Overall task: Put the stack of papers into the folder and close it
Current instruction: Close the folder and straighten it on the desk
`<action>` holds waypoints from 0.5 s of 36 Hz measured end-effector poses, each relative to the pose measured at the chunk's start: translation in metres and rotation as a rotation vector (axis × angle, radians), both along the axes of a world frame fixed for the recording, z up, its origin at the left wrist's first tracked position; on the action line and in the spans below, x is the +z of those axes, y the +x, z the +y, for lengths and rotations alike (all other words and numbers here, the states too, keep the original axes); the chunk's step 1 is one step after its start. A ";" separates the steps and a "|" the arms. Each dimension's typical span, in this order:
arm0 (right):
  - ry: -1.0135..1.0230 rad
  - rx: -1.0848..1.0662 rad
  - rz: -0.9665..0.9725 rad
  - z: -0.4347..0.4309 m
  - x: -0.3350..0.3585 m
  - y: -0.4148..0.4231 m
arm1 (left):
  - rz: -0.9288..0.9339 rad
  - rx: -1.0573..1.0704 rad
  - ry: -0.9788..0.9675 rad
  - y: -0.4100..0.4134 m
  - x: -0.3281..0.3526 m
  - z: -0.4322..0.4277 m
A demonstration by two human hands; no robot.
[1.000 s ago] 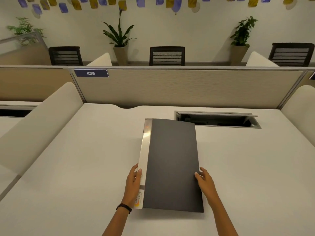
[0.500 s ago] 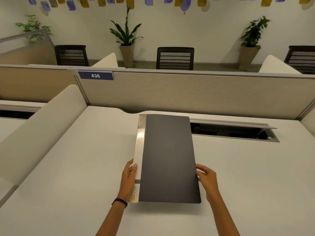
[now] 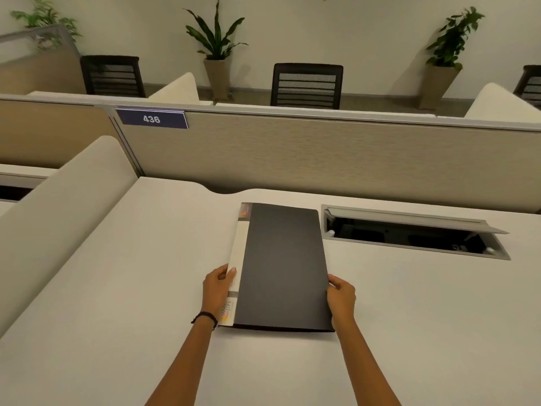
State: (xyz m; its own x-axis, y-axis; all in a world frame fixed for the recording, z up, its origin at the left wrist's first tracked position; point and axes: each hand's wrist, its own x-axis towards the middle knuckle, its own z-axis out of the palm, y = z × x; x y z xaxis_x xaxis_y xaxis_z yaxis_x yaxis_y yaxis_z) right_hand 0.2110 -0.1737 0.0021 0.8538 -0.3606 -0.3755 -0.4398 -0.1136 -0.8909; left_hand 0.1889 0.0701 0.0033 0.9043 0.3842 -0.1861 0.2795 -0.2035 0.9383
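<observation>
Flat dark-grey plastic folder with white spine strip (image 3: 282,266) lies shut on pale tabletop (image 3: 117,288), just left of open cable hatch (image 3: 409,235). Left hand (image 3: 217,290) fingers wrap spine edge, right hand (image 3: 341,294) fingers pinch opposite edge, likely squaring it. Papers not visible, presumably inside.

One camera on the person's head looks forward and down at the near surface (image 3: 117,288) and the far wall.
</observation>
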 end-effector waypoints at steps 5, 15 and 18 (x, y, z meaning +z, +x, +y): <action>-0.032 0.032 0.010 0.009 -0.011 0.022 | 0.006 0.120 0.053 0.028 -0.010 0.003; -0.056 0.118 0.005 0.025 -0.017 0.053 | 0.014 0.166 0.124 0.073 -0.017 0.010; -0.074 0.142 -0.001 0.026 -0.018 0.060 | 0.018 0.165 0.144 0.080 -0.017 0.007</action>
State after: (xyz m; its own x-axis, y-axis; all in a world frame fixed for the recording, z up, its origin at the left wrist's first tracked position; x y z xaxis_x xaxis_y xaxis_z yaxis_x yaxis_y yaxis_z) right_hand 0.2713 -0.1474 -0.0155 0.8985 -0.2627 -0.3517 -0.4138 -0.2397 -0.8782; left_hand 0.2686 0.0772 -0.0136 0.8242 0.5502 -0.1340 0.3363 -0.2852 0.8975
